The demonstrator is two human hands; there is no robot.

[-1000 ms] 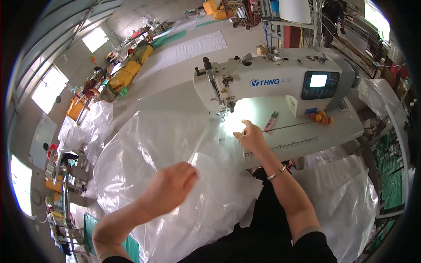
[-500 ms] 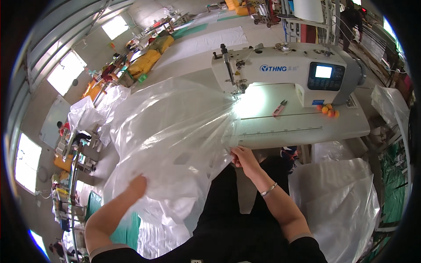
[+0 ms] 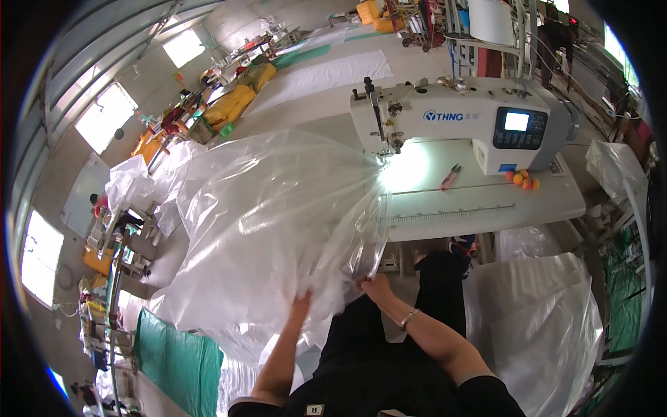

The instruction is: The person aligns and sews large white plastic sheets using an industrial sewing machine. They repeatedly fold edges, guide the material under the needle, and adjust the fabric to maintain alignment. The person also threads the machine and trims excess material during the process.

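Note:
A large clear plastic sheet [image 3: 243, 208] spreads over the left of the sewing table. Its folds gather toward the needle area of a white sewing machine [image 3: 445, 115]. My right hand [image 3: 377, 289] is closed, pinching the sheet's edge just in front of the table, above my lap. Left of it, my left hand [image 3: 303, 303] is against the bunched film. Its fingers are blurred and partly covered by the film, so its grip cannot be made out. Pink-handled thread snips [image 3: 450, 177] lie on the machine bed, right of the bright work light.
Small orange and red balls [image 3: 522, 180] sit by the machine's base. More clear plastic [image 3: 531, 326] hangs to the right of my legs. A green sheet [image 3: 177, 358] lies at lower left. Yellow bundles [image 3: 229, 104] and cluttered benches stand farther back on the left.
My left hand has moved right and nearer to my right hand. My right hand has come down toward my lap with the sheet's edge, and the film has drawn along with it.

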